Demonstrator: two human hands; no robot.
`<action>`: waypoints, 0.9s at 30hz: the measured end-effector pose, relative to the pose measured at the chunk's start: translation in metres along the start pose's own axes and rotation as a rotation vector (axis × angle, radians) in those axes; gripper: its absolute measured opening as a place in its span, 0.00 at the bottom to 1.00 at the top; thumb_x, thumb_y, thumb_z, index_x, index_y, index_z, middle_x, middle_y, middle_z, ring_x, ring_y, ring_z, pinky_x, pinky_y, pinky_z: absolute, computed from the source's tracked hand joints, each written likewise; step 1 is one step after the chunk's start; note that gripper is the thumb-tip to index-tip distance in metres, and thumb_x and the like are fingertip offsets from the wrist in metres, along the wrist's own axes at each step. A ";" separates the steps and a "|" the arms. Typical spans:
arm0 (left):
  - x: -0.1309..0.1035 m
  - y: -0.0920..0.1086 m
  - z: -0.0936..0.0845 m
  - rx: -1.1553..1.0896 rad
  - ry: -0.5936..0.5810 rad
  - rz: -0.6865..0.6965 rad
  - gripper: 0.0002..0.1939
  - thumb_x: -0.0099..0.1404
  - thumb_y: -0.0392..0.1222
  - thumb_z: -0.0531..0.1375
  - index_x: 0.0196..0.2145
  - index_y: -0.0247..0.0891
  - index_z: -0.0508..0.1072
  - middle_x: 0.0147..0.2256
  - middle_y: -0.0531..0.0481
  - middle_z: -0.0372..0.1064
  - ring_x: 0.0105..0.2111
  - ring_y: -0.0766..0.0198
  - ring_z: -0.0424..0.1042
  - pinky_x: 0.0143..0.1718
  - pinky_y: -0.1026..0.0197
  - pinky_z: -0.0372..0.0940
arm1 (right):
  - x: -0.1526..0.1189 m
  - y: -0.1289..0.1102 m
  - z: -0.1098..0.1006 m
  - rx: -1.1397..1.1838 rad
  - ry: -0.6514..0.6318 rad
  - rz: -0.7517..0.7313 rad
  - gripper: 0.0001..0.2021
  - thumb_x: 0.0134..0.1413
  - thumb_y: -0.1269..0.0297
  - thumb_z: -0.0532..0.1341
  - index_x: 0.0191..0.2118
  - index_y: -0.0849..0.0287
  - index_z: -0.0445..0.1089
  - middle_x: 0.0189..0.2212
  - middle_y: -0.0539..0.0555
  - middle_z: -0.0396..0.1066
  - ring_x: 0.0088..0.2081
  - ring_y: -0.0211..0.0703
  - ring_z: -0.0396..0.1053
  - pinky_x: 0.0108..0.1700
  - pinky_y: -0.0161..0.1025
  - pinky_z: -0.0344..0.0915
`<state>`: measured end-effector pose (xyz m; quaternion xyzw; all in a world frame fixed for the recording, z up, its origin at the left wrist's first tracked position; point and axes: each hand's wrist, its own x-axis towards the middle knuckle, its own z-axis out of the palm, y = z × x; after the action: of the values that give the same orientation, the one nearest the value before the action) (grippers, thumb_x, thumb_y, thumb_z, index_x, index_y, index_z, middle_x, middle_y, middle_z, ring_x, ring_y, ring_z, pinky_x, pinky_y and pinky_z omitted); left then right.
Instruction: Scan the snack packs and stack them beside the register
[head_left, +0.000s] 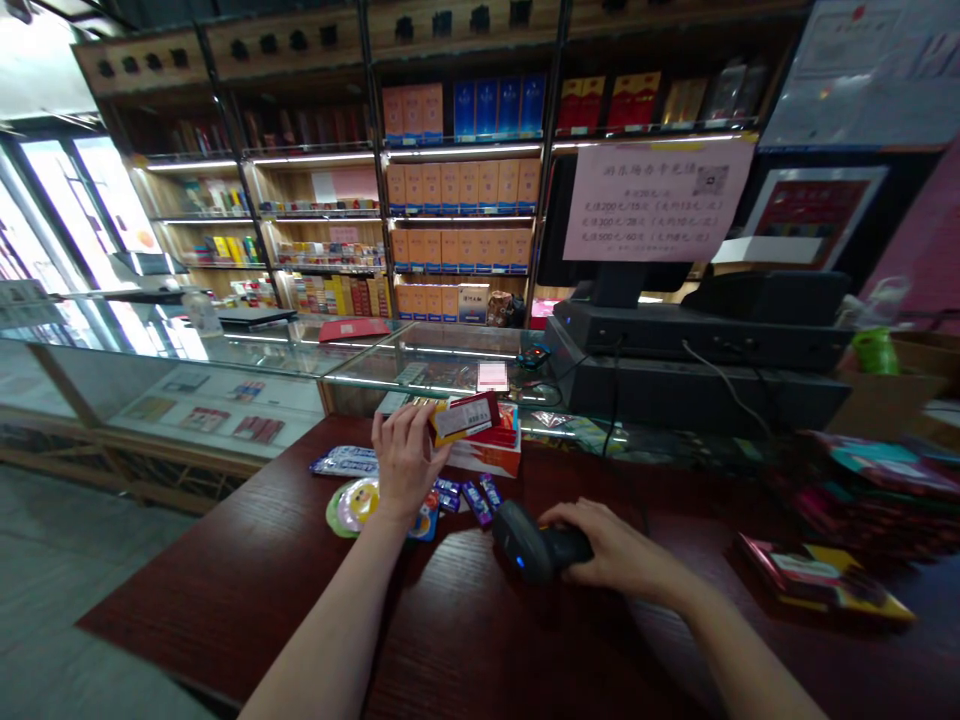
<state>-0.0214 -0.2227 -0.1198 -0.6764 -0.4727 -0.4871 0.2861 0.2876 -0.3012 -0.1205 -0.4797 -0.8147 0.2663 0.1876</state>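
My left hand (407,455) grips one end of a small red and yellow packet (466,417), its white barcode label turned toward me. In my right hand (600,545) is a black barcode scanner (525,545) with a small blue light, held low over the dark wooden counter (450,620). The scanner and the packet are apart. Behind the packet stands an open white and orange box (487,455) with red packets in it. Several purple-wrapped bars (478,503) lie between my hands. Partly covered by my left hand are a round yellow-faced package (361,503) and a blue-white packet (345,461).
At the right lie a red and yellow packet (825,580) and a stack of dark red packages (877,490). A black monitor and till (697,335) with a pink paper sign (656,200) stand behind. Glass display cases (225,385) run left, before lit shelves.
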 end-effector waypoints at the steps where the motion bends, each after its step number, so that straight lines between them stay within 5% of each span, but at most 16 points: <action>1: 0.000 0.000 0.000 -0.001 -0.003 0.001 0.29 0.62 0.46 0.64 0.59 0.39 0.66 0.51 0.40 0.70 0.56 0.50 0.66 0.67 0.41 0.44 | 0.000 -0.001 -0.001 0.022 0.035 -0.017 0.25 0.42 0.67 0.68 0.50 0.45 0.74 0.46 0.50 0.76 0.49 0.54 0.70 0.56 0.48 0.60; 9: -0.002 -0.001 0.001 0.014 0.000 0.003 0.28 0.62 0.45 0.64 0.59 0.39 0.66 0.50 0.40 0.70 0.55 0.50 0.66 0.67 0.41 0.44 | 0.000 -0.014 -0.014 0.140 0.314 -0.018 0.25 0.45 0.59 0.70 0.52 0.47 0.75 0.51 0.53 0.75 0.53 0.58 0.68 0.58 0.52 0.61; 27: -0.005 -0.003 0.005 0.011 0.038 0.010 0.27 0.64 0.47 0.62 0.59 0.38 0.66 0.51 0.40 0.70 0.56 0.50 0.66 0.67 0.42 0.43 | -0.004 -0.020 -0.017 0.184 0.263 0.006 0.22 0.45 0.58 0.71 0.49 0.49 0.75 0.45 0.53 0.76 0.46 0.55 0.71 0.51 0.46 0.64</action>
<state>-0.0223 -0.2195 -0.1262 -0.6677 -0.4666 -0.4958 0.3010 0.2856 -0.3082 -0.0949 -0.4938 -0.7537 0.2755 0.3350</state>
